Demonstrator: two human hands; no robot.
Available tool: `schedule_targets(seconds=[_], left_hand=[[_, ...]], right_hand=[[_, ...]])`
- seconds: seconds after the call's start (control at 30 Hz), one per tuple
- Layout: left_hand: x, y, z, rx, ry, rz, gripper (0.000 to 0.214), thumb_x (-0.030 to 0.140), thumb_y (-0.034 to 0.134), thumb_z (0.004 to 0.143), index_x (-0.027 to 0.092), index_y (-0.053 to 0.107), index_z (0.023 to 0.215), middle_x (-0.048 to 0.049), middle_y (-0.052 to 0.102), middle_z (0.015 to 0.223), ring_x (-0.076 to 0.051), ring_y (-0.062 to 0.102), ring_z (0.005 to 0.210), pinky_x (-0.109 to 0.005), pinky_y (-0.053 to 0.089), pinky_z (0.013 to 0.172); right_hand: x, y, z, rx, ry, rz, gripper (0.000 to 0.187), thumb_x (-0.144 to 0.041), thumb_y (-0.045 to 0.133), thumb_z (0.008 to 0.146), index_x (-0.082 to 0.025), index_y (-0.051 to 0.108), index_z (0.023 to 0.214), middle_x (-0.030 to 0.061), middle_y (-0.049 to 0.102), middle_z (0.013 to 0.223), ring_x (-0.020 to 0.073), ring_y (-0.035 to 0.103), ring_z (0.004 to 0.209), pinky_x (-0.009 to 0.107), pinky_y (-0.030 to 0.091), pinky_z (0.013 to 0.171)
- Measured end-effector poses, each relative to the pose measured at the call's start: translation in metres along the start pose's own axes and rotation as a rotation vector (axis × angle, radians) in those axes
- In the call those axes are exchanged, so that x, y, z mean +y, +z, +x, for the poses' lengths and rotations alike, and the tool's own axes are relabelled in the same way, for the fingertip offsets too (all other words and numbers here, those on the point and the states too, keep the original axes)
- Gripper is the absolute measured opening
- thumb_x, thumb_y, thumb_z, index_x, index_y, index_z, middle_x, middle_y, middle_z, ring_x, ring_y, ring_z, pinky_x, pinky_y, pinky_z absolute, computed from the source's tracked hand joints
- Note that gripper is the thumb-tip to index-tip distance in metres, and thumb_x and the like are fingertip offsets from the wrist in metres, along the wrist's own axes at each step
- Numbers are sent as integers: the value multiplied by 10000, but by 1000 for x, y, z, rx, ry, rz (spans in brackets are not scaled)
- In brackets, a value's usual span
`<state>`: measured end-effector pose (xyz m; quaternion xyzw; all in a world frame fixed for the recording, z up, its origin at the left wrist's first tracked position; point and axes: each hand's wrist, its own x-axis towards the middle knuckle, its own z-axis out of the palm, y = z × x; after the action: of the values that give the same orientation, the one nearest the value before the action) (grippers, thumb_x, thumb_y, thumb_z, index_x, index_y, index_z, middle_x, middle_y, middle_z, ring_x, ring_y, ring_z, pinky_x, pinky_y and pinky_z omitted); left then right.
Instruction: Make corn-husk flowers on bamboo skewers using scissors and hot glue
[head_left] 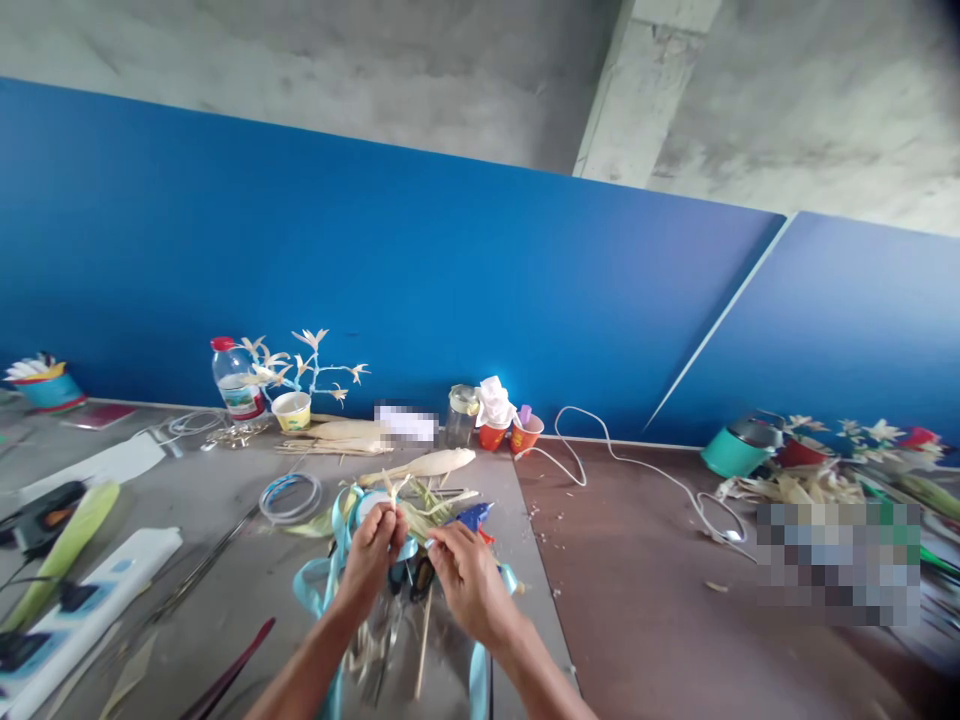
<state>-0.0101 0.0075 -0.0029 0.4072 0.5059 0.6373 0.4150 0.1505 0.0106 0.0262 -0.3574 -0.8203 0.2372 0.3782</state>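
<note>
My left hand (375,550) is closed in a pinch, with a small pale strip of corn husk (393,488) sticking up from its fingertips. To its right my right hand (465,572) is also pinched; a tiny whitish bit shows at its fingertips, too small to name. Light-blue ribbon (315,585) loops around and below the left hand. Behind the hands lie loose corn husks (427,462) and a blue glue gun (474,516), partly covered by the right hand. Black-handled scissors (421,578) and a thin wooden stick (424,640) lie beneath them.
A white power strip (112,600) lies on the left. Behind stand a bottle (238,380), a husk-flower branch in a paper cup (291,410), a glass jar (460,415) and red cups (527,433). A white cable (637,458) crosses the brown tabletop by the blue partition (450,270).
</note>
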Motion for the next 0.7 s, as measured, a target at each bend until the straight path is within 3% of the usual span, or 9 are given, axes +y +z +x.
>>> schedule_targets(seconds=[0.13, 0.3, 0.5, 0.7], left_hand=[[-3, -3, 1, 33, -1, -33, 326, 520, 578, 762, 214, 484, 699, 42, 449, 605, -112, 422, 516, -245, 391, 512], [-5, -6, 2, 20, 46, 59, 332, 520, 532, 788, 222, 473, 655, 46, 417, 528, -126, 392, 484, -267, 371, 511], [-2, -4, 0, 35, 17, -76, 331, 537, 544, 792, 218, 510, 711, 28, 510, 564, -118, 404, 461, -257, 345, 455], [-1, -6, 1, 148, 33, -103, 334, 529, 566, 771, 196, 586, 792, -20, 609, 718, -105, 433, 478, -259, 382, 466]], right_hand=[[-7, 14, 6, -135, 83, -23, 185, -146, 514, 831, -167, 650, 955, 73, 668, 872, 182, 611, 782, 265, 444, 712], [-13, 40, 17, -273, 333, 10, 77, -156, 568, 745, -160, 639, 714, 24, 625, 670, 147, 549, 616, 237, 373, 581], [-13, 49, 25, -191, 390, 208, 157, -102, 496, 684, -162, 564, 557, -13, 548, 549, 117, 466, 522, 226, 336, 515], [-14, 46, 34, -155, 344, 253, 188, -139, 465, 700, -166, 628, 610, 15, 605, 590, 148, 527, 567, 248, 400, 580]])
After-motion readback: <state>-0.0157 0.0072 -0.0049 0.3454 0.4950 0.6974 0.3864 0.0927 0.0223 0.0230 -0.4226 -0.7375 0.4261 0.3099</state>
